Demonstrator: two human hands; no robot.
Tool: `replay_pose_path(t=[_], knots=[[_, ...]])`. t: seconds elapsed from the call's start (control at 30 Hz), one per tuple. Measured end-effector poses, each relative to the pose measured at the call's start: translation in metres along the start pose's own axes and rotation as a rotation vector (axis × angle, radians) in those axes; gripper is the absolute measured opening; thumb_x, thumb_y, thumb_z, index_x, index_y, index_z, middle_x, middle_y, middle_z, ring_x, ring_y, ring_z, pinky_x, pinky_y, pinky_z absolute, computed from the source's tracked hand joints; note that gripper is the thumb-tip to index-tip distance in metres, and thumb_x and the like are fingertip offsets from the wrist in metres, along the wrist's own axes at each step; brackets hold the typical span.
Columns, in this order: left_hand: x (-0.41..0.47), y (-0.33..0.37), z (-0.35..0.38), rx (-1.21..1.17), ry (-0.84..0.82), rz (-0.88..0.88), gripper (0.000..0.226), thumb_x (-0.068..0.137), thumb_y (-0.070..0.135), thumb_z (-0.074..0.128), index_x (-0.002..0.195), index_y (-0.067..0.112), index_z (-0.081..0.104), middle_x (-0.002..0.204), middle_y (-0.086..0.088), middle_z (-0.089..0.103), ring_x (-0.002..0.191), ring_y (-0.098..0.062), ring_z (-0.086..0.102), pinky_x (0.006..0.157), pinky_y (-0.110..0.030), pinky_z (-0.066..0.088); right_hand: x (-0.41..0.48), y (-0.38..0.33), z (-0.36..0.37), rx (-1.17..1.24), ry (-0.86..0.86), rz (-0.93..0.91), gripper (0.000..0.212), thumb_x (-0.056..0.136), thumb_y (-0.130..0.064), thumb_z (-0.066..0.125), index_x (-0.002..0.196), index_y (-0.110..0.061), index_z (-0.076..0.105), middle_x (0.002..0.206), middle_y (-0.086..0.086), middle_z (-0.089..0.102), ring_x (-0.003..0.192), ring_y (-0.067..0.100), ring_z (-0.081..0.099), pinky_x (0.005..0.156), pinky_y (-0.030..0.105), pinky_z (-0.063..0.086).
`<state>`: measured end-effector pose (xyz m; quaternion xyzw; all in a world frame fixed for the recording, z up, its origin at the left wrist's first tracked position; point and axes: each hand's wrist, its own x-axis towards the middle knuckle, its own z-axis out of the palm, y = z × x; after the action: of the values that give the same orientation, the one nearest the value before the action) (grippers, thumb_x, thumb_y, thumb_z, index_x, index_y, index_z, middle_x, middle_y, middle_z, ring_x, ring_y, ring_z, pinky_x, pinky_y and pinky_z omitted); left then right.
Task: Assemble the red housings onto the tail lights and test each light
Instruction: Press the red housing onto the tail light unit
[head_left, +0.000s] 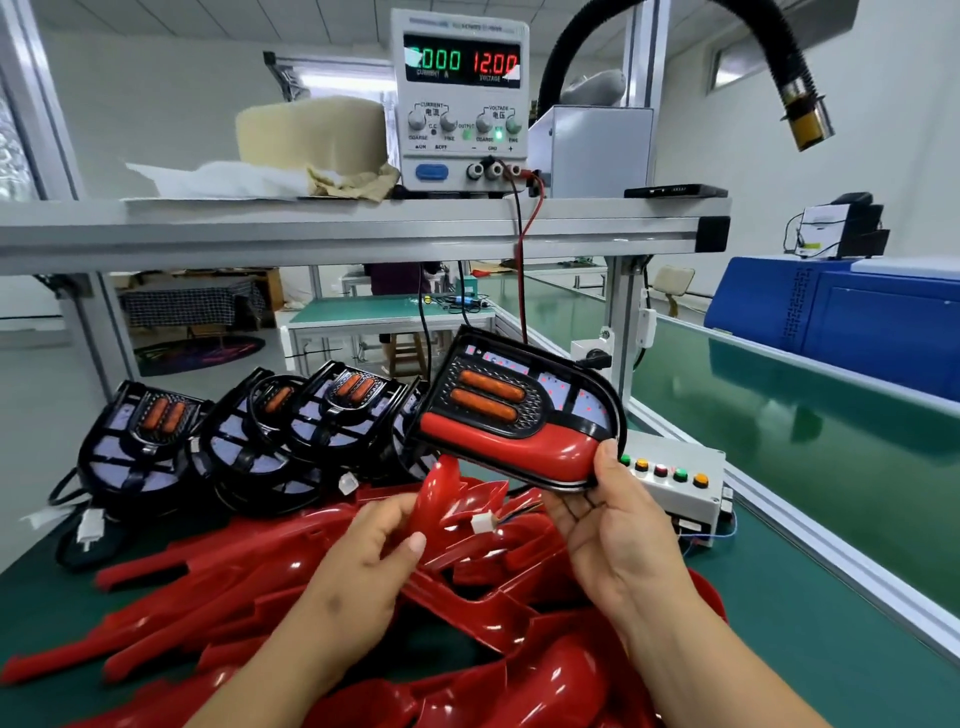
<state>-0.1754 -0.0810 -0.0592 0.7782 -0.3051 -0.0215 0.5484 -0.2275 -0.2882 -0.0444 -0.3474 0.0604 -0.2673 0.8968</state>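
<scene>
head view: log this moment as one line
right hand holds tail light, fitted red housing | left hand grips loose red housing | power supply shows 12.00

A pile of housings is spread at the front of the table. Behind it, on the left, tail lights are lined up. 1 button box is set on the right. 1 power supply is placed on the shelf above.

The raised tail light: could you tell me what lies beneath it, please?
A white connector dangles over the pile of red housings; the left hand holds one up. The tail light hides its own back.
</scene>
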Motion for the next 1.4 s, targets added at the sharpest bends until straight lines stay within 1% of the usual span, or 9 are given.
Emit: replay_pose_path(t=[0.23,0.37,0.47,0.63,0.73,0.87,1.0,1.13,1.4], knots=[[0.012,0.003,-0.004,-0.458,0.206,-0.094,0.036,0.103,0.027,0.039,0.099,0.049,0.067,0.094,0.009,0.073,0.095,-0.014,0.069,0.085,-0.037,0.047,-0.002,-0.003,0.004,0.076,-0.003,-0.049,0.04,0.079,-0.037,0.058,0.108,-0.01,0.063,0.086,0.007,0.074,0.074,0.014,0.072,0.068,0.028,0.06],[0.017,0.013,-0.019,-0.635,0.361,-0.012,0.024,0.103,0.035,0.038,0.11,0.048,0.058,0.077,0.005,0.061,0.064,-0.007,0.058,0.073,-0.032,0.046,-0.004,-0.001,0.003,-0.01,-0.044,-0.061,0.027,0.085,-0.033,0.056,0.104,-0.014,0.062,0.087,0.002,0.076,0.075,0.012,0.072,0.065,0.025,0.059],[0.016,0.027,-0.039,-0.304,0.36,0.155,0.028,0.088,0.06,0.057,0.108,0.057,0.038,0.084,0.001,0.054,0.055,-0.001,0.053,0.054,-0.025,0.045,-0.006,-0.001,0.002,-0.138,-0.097,-0.034,0.026,0.086,-0.033,0.056,0.102,-0.013,0.062,0.087,0.003,0.075,0.075,0.011,0.071,0.062,0.023,0.057],[0.023,0.076,-0.068,0.519,0.073,0.505,0.038,0.08,0.07,0.047,0.116,0.075,0.037,0.102,0.028,0.05,0.091,0.007,0.053,0.072,-0.017,0.041,-0.014,0.0,0.005,-0.311,-0.221,0.023,0.024,0.083,-0.034,0.059,0.092,-0.014,0.068,0.08,0.004,0.072,0.068,0.01,0.067,0.059,0.023,0.054],[0.035,0.096,-0.069,0.818,-0.097,0.47,0.062,0.074,0.077,0.04,0.125,0.082,0.006,0.106,0.032,0.031,0.097,0.007,0.044,0.08,-0.01,0.037,-0.02,0.002,0.008,-0.349,-0.298,0.052,0.026,0.085,-0.033,0.059,0.096,-0.011,0.067,0.075,0.002,0.07,0.064,0.008,0.064,0.057,0.022,0.053],[0.047,0.099,-0.06,1.158,-0.227,0.435,0.075,0.076,0.073,0.025,0.138,0.061,-0.015,0.1,0.022,0.022,0.088,0.0,0.037,0.08,-0.02,0.037,-0.026,0.002,0.011,-0.349,-0.393,0.097,0.029,0.087,-0.029,0.058,0.101,-0.005,0.066,0.073,0.004,0.07,0.062,0.01,0.066,0.056,0.021,0.053],[0.052,0.093,-0.062,1.266,-0.23,0.472,0.084,0.074,0.076,0.009,0.149,0.044,-0.015,0.106,0.018,0.015,0.098,-0.003,0.023,0.091,-0.017,0.025,-0.026,0.0,0.011,-0.373,-0.421,0.121,0.033,0.088,-0.028,0.058,0.107,-0.001,0.063,0.078,0.006,0.07,0.067,0.012,0.066,0.059,0.022,0.054],[0.052,0.093,-0.059,1.202,-0.257,0.515,0.071,0.072,0.077,0.002,0.133,0.055,-0.028,0.135,0.022,0.016,0.121,-0.003,0.027,0.105,-0.022,0.029,-0.028,-0.002,0.012,-0.343,-0.462,0.16,0.038,0.091,-0.026,0.054,0.113,0.004,0.06,0.083,0.011,0.072,0.069,0.015,0.069,0.06,0.024,0.055],[0.051,0.093,-0.057,1.0,-0.365,0.468,0.057,0.077,0.075,0.013,0.12,0.081,-0.023,0.102,0.028,0.041,0.09,0.006,0.042,0.072,-0.004,0.029,-0.027,-0.009,0.011,-0.366,-0.493,0.21,0.048,0.087,-0.03,0.058,0.119,0.006,0.056,0.096,0.018,0.069,0.082,0.023,0.068,0.079,0.037,0.057]])
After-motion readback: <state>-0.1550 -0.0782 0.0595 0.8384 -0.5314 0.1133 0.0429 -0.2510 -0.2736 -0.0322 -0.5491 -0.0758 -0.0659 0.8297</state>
